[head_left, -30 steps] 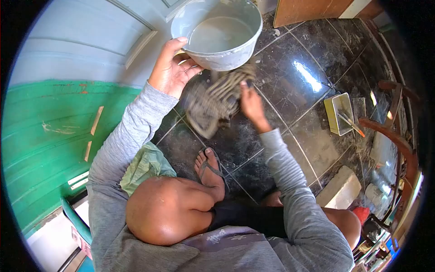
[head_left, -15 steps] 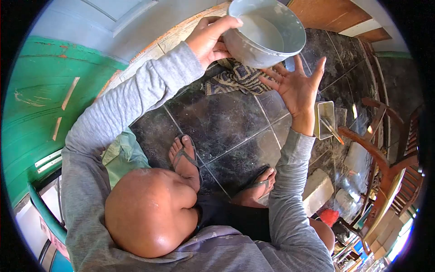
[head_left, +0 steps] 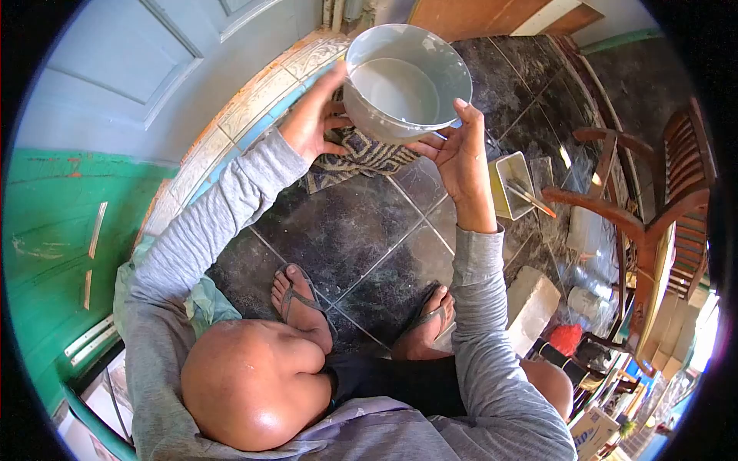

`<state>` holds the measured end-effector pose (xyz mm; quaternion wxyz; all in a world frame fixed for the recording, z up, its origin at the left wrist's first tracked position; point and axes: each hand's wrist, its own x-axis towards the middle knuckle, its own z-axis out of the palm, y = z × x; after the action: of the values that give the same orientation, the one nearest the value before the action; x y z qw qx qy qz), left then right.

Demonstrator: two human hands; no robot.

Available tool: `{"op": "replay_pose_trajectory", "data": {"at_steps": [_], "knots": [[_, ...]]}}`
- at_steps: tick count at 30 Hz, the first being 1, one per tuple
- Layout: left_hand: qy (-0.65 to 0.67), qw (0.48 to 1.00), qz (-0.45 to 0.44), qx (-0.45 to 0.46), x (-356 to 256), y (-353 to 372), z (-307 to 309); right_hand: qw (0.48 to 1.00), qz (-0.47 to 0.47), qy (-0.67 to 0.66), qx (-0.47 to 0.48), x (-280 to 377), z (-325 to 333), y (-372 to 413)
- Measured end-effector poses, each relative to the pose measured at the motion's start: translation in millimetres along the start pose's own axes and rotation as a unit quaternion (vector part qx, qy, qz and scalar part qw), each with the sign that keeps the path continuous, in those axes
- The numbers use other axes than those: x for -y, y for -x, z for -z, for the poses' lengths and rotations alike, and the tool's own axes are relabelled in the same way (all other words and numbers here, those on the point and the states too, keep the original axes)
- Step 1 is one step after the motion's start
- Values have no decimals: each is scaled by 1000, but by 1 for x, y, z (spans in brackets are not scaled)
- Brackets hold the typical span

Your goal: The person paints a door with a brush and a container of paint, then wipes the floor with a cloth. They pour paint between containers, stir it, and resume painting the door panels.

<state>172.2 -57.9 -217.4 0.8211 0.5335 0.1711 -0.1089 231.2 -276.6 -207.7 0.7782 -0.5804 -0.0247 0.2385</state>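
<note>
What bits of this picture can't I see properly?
All in the head view:
Patterned cloth: partly hidden behind the bowl.
Bowl's underside: faces away.
Right hand: fingers seem partly hidden by the bowl.
Panelled door: cut off by the top edge.
Carton writing: too small.

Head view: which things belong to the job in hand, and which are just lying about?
Likely part of the job:
bucket, between the left hand and right hand
patterned cloth on the floor

Seemingly lying about:
wooden chair
pale block
tub with brush, though possibly for the job

bucket (head_left: 370, 117): 1 | hands (head_left: 310, 115) (head_left: 467, 157): 2 | patterned cloth (head_left: 370, 160): 1 | sandals (head_left: 287, 301) (head_left: 429, 315): 2 | block (head_left: 532, 303): 1
</note>
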Motion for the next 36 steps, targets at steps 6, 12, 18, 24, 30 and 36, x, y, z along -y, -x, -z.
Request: {"op": "replay_pose_trajectory", "data": {"at_steps": [6,12,18,24,30,36], "knots": [[-37,989,-59,-131,47,-44,47,998,27,-28,-41,-4,8,3],[-618,744,-114,-229,147,-51,61,992,52,-94,-59,-20,4,9],[-430,864,-198,-171,199,-44,77,990,21,-99,-94,-30,11,4],[-440,880,-136,-111,198,-35,93,974,128,-84,-165,-57,24,-6],[-453,883,-56,-107,195,-8,108,968,110,-129,-186,-46,16,3],[-446,889,29,-101,175,-1,130,972,99,-120,-178,-34,13,20]]}}
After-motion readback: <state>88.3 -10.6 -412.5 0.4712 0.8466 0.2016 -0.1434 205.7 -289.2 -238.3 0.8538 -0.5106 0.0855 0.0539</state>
